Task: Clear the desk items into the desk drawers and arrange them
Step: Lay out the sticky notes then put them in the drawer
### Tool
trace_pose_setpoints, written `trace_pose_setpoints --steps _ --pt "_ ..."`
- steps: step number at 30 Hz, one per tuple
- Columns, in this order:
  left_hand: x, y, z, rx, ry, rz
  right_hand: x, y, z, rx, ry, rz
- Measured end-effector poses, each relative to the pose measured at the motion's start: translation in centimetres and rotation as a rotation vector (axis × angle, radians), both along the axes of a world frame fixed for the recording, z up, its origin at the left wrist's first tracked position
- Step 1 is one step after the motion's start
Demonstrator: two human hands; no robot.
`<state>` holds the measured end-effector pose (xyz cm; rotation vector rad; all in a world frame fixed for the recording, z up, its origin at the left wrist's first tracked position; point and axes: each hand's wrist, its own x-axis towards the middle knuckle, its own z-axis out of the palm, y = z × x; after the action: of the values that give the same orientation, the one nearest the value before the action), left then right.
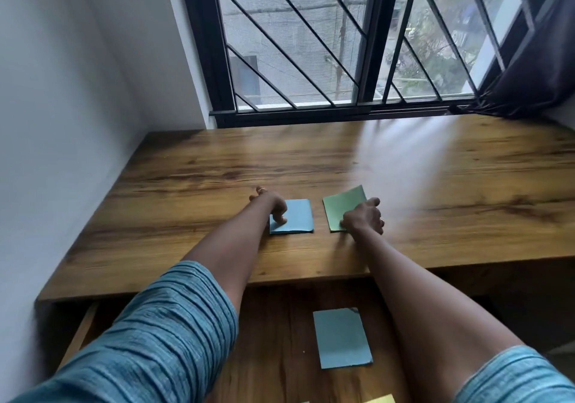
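Two paper pads lie side by side on the wooden desk (311, 159). My left hand (273, 206) rests with curled fingers on the left edge of the blue pad (297, 217). My right hand (364, 216) grips the lower right corner of the green pad (340, 208), which looks slightly lifted and tilted. Below the desk's front edge the drawer (273, 340) stands pulled out. Inside it lies another blue pad (341, 337), and a yellow pad (381, 399) peeks in at the bottom edge of the view.
A barred window (326, 44) runs along the back of the desk, with a dark curtain (541, 69) bunched at the right. A white wall (62, 122) closes the left side. The drawer's left side rail (79, 334) shows under the desk edge.
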<state>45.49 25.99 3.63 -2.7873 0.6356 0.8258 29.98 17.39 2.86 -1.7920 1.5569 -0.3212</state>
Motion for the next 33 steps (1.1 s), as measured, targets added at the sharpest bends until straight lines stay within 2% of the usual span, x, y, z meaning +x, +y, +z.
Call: trace_pose_setpoints --steps 2,5,7,10,12,17,22,25,30,33 --pt "-0.4 0.2 0.3 0.012 -0.003 -0.020 -0.4 0.4 0.2 -0.021 -0.075 -0.017" --pt "-1.0 0.6 0.5 -0.082 0.000 0.099 -0.7 0.4 0.1 0.064 -0.280 -0.071" --pt "-1.2 0.4 0.1 -0.164 -0.038 0.150 -0.1 0.9 -0.4 0.191 -0.439 -0.083" --pt "-1.5 0.6 -0.1 -0.219 -0.092 0.137 1.4 2.1 -1.4 0.488 -0.705 -0.142" --pt "-1.5 0.5 -0.5 -0.305 -0.094 0.176 2.3 3.0 -1.7 0.575 -0.809 -0.154" --pt "-1.5 0.8 -0.9 -0.580 0.024 0.456 3.6 3.4 -1.5 0.580 -0.814 -0.090" --pt "0.0 2.8 -0.1 -0.820 0.156 0.553 3.2 3.3 -0.8 0.658 -0.863 -0.134" --pt "-0.7 3.7 0.4 -0.843 0.222 0.542 2.6 3.9 -0.1 0.698 -0.868 -0.148" --pt "-3.4 5.8 2.0 -0.711 0.323 0.426 0.8 6.0 0.6 0.732 -0.854 -0.142" --pt "-5.0 8.5 2.8 -0.759 0.356 0.460 -0.9 7.5 0.7 0.736 -0.845 -0.118"
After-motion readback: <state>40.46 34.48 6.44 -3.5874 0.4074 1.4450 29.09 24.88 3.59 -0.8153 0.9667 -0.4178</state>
